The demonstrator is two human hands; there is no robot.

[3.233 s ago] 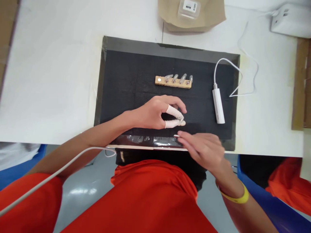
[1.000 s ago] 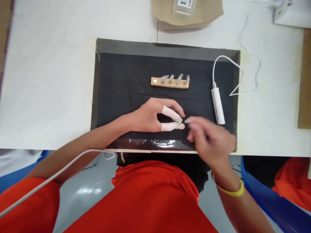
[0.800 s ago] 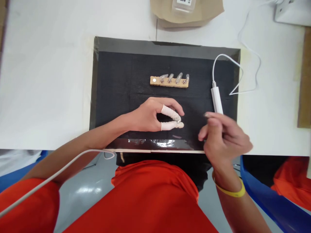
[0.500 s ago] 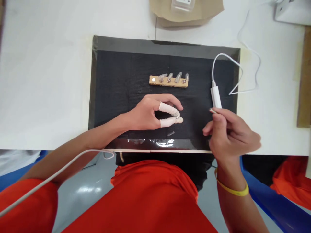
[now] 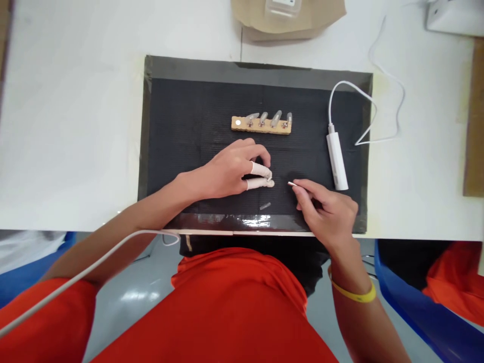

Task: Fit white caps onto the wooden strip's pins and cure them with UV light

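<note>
My left hand (image 5: 234, 169) wears white finger cots on its thumb and index finger. Those two tips are pinched together on a tiny pale piece (image 5: 269, 178), mostly covered by the fingers. To the right, my right hand (image 5: 321, 206) pinches a short thin rod (image 5: 291, 183) between thumb and index finger. The rod points left, a small gap away from the left fingertips. A clear nail tip (image 5: 265, 206) lies on the black mat just below the left fingertips. Beyond the hands, a wooden strip (image 5: 260, 125) carries several clear nail tips (image 5: 276, 118) standing at a slant.
A white pen-shaped device (image 5: 337, 161) with a cable (image 5: 365, 93) lies on the right of the black mat (image 5: 181, 111). Brown paper (image 5: 257, 20) with a clear plastic box (image 5: 283, 9) sits at the back. Another white cable (image 5: 94, 262) crosses over my left arm.
My right hand has moved left with the rod, away from the white device and towards the left fingertips. My left hand has shifted slightly left, still pinching.
</note>
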